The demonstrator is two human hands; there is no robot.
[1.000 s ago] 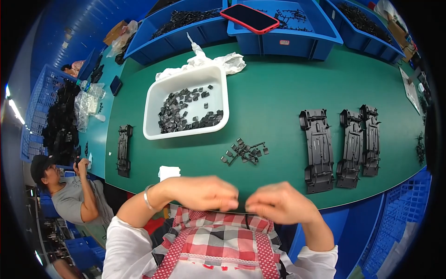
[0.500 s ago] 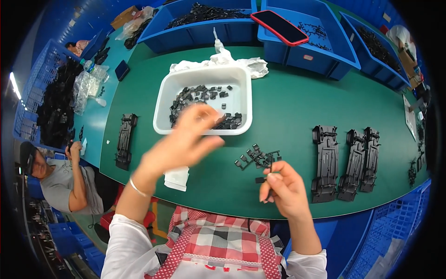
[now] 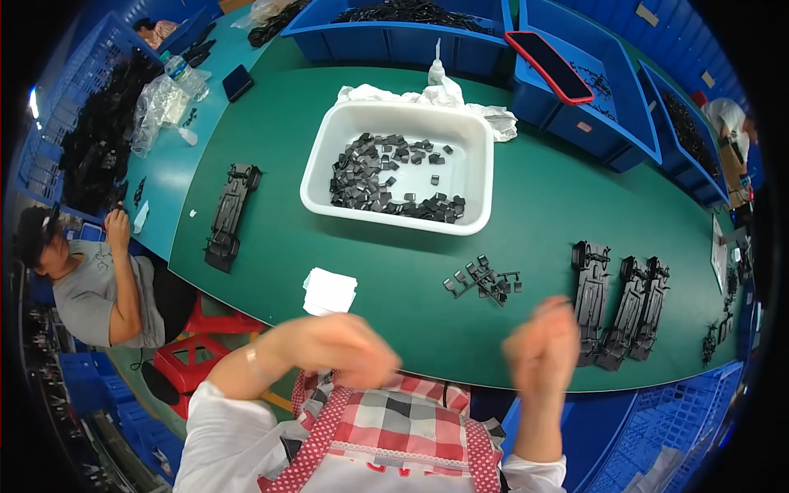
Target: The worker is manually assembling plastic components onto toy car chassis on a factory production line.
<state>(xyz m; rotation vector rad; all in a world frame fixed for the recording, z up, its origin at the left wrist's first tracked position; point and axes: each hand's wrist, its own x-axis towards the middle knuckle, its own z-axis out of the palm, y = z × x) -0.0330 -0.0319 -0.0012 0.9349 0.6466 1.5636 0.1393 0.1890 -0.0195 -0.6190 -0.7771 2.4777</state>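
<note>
My left hand (image 3: 349, 349) hangs in front of the apron at the near table edge, its fingers smeared by motion. To the right, my right hand (image 3: 542, 345) is closed, blurred too; what its fingers hold cannot be made out. Just beyond it, black plastic sprues with small parts (image 3: 485, 281) lie on the green table. A white tub (image 3: 314, 185) farther back holds many small black plastic pieces (image 3: 362, 177). Beside my right hand lie several black toy-car chassis (image 3: 592, 300). A stack of white paper (image 3: 330, 292) sits beyond my left hand.
Another black chassis (image 3: 228, 218) lies at the table's left. Blue bins (image 3: 567, 123) of black parts line the back, with a red-edged phone (image 3: 549, 67) on one. A white dropper bottle (image 3: 436, 67) stands behind the tub. A co-worker (image 3: 107, 279) sits at left.
My left hand has pulled back from over the tub to the near edge. My right hand has moved right and away from the sprues. The view has shifted slightly.
</note>
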